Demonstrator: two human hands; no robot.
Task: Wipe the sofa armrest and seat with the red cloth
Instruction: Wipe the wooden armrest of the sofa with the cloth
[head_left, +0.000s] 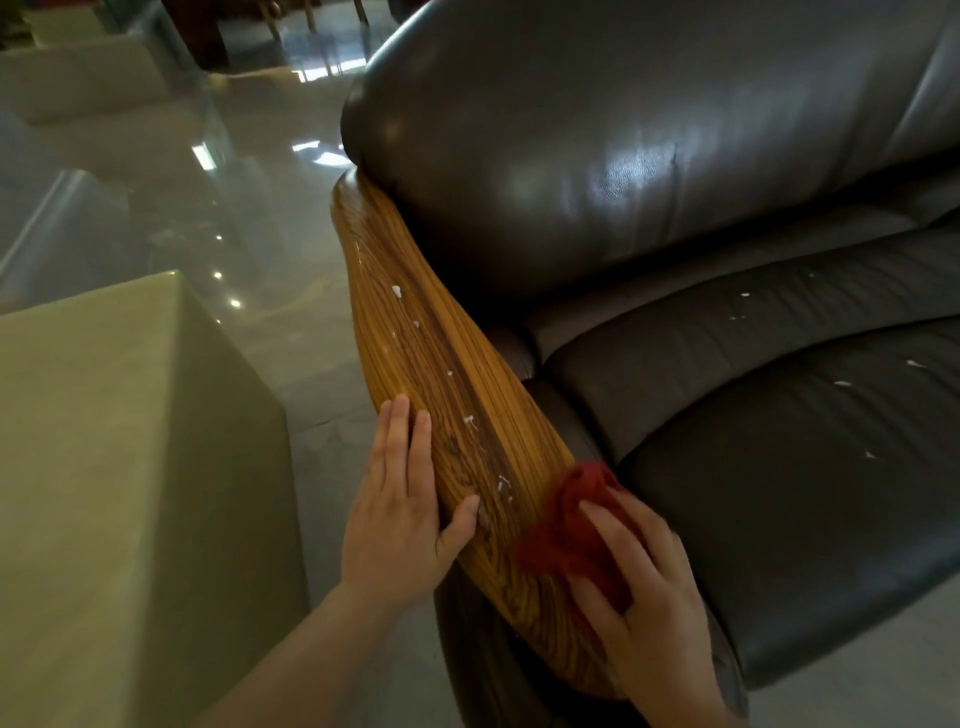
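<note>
A glossy grey tiled floor (156, 171) stretches off to the left, mirroring window light, and a pale green block-shaped bench (104, 467) stands just beside the sofa's outer side. We see no containers in this view, so nothing to report inside any.

The sofa fills the right half: a dark brown leather back cushion (623, 145) bulges at the top, and the leather seat (779, 467) lies below it in padded sections. Along the sofa's left edge runs a long wooden armrest (447, 364) with bold striped grain, sloping from the back cushion down toward us. Small white splatters (470, 421) dot the armrest's top (a loose line of them, from about midway down to near the hands), and a few more white flecks (841, 383) sit on the seat.

Our left hand (405, 519) lies flat and open on the armrest's outer edge, fingers extended up along the wood and thumb reaching across the top; it grips nothing. Our right hand (639, 587) presses down on the red cloth (566, 525), fingers spread over it rather than curled around it. The cloth is bunched at the near end of the armrest, on its inner side, right where the wood meets the seat. The nearest splatters lie just beside the cloth's upper edge, between the two hands.
</note>
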